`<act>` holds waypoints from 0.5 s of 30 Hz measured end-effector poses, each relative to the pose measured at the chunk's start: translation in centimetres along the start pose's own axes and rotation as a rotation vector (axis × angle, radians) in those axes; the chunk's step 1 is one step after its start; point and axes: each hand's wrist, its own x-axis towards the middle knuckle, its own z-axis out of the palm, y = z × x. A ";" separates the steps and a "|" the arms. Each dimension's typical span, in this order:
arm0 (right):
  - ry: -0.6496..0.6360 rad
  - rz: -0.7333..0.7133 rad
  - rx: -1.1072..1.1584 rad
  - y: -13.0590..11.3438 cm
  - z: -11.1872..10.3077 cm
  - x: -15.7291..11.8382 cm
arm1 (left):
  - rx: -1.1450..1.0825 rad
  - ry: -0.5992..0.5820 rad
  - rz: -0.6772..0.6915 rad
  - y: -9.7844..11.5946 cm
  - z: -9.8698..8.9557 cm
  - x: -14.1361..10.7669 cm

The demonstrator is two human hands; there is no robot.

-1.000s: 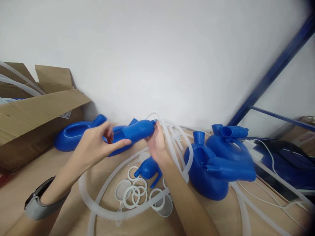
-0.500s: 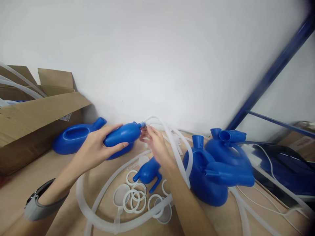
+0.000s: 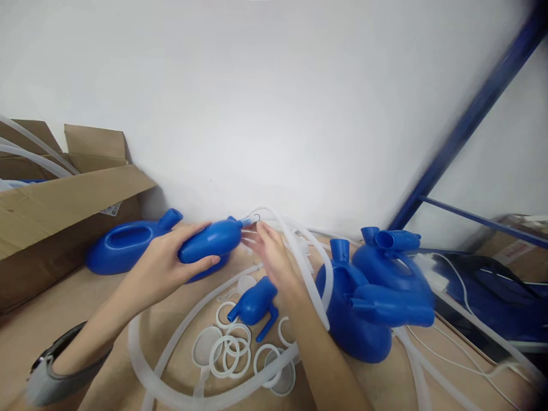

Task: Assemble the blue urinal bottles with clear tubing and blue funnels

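1. Bottom of frame: translucent hose [image 3: 171, 395] loops across the brown tabletop [image 3: 51, 308]. Looks bendy but springy; likely to swing back unless held close to its end.
2. Inside the loop, lower centre: white rings [image 3: 211, 357], some overlapping, plus a mesh-like disc [image 3: 207, 342]. All look light; the disc's thin face probably dents, so best lifted by its rim.
3. Just above them: small blue piece [image 3: 253, 303] with spout and side arm, lying loose. Its body is the sound hold, the side arm less so.
4. Centre-left: left hand [image 3: 160, 265] closed round a blue bulb-shaped piece [image 3: 212, 238], thumb along the near side, spout toward the right. Reads as hollow, light, fairly stiff plastic; smooth skin could turn in the fingers. Broad body suits a full wrap; narrow spout likely the weaker part.
5. Centre, at that spout: right hand [image 3: 274, 254] half-curled, thumb and fingertips close to a thin ring [image 3: 257, 217]. Cannot tell whether they grip it. The ring looks fine and easily dropped; a fingertip pinch fits.
6. Right of centre: blue bottle [image 3: 362, 339], upright neck the handy hold. Another blue bottle [image 3: 105, 254] sits left, beside the cardboard box [image 3: 64, 200].
7. Behind: pale wall [image 3: 274, 103].
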 end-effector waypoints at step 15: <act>0.407 0.066 0.662 -3.3 2.8 -1.9 | 0.035 -0.087 0.219 3.9 0.9 -2.6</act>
